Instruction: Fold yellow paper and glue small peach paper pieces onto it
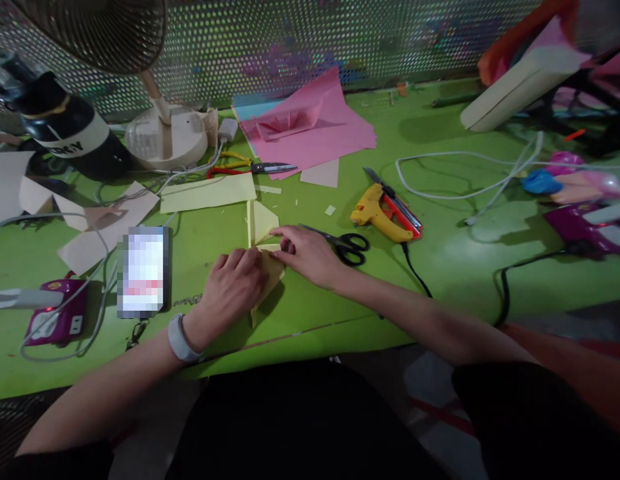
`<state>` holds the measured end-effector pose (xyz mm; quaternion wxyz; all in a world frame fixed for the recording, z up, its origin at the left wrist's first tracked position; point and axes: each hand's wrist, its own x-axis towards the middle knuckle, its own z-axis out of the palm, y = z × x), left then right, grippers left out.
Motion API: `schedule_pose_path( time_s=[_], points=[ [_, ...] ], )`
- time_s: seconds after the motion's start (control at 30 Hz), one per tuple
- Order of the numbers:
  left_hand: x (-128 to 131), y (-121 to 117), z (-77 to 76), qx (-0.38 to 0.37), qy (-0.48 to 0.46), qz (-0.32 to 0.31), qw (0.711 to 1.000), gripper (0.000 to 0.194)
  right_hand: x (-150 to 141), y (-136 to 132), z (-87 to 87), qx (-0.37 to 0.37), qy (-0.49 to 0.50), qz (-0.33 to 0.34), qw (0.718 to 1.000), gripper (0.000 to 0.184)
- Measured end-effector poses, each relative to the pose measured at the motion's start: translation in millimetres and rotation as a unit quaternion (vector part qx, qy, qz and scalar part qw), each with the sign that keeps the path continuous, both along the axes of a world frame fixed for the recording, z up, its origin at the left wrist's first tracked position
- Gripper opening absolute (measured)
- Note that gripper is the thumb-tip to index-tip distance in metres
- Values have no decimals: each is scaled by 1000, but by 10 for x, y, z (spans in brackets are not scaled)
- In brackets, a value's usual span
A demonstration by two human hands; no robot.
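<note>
A folded piece of pale yellow paper (pixel 263 223) lies on the green table, its upper flap standing up a little and its lower part running under my hands. My left hand (pixel 234 283), with a grey band at the wrist, has its fingers curled over the paper's lower part and hides much of it. From the right, my right hand (pixel 310 253) pinches the paper's edge between thumb and forefinger. Black-handled scissors (pixel 351 248) lie just behind my right hand, their blades partly hidden. A flat yellow paper strip (pixel 207 192) rests beyond my left hand.
A yellow glue gun (pixel 380 213) and a red cutter (pixel 403 213) lie to the right. Pliers (pixel 273 168) and pink paper (pixel 335 133) are farther back. On the left are a phone (pixel 143 272), a purple power socket (pixel 57 312), a bottle (pixel 73 127) and a fan (pixel 165 137).
</note>
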<state>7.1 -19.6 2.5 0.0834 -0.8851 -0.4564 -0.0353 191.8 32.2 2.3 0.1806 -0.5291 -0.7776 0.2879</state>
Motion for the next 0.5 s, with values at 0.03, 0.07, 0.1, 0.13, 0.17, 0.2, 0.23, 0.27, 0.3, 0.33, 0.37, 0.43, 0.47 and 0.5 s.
schedule_pose_path(
  time_s=[0.03,0.07,0.1,0.13,0.17,0.2,0.23,0.27,0.3,0.33,0.37,0.43,0.47,0.5],
  points=[
    [-9,-10,-20,1,-3,-10,1000,33,10,-4,-11,0,1,-6,1000,24],
    [-18,-18,-35,-3,-4,-18,1000,35,19,-9,-19,-1,1,-13,1000,21],
    [-25,-24,-44,-9,-3,-23,1000,37,28,-15,-24,-3,2,-18,1000,18],
    [-31,-27,-48,-15,-2,-25,1000,38,34,-23,-27,-6,5,-21,1000,17],
    [-35,-27,-46,-19,-3,-26,999,39,39,-31,-28,-8,9,-25,1000,18],
    [-38,-26,-41,-24,-3,-28,999,38,41,-41,-29,-10,14,-26,1000,18],
    [-41,-23,-33,-30,-5,-30,999,37,42,-51,-33,-10,20,-25,999,18],
    [-43,-20,-24,-38,-7,-32,999,36,42,-63,-40,-8,25,-17,1000,17],
    [-44,-17,-17,-46,-9,-34,998,35,42,-76,-53,-2,29,-6,1000,14],
    [-46,-15,-12,-53,-11,-36,998,35,43,-89,-72,13,30,9,999,11],
    [-47,-15,-11,-55,-11,-39,998,35,47,-104,-96,36,28,28,999,8],
    [-46,-18,-18,-40,-9,-44,998,37,62,-131,-153,105,13,71,992,10],
    [-45,-21,-25,-28,-8,-44,999,37,74,-142,-183,146,0,90,985,14],
    [-43,-25,-33,-18,-7,-43,999,37,88,-150,-211,184,-14,108,977,17]
  ],
)
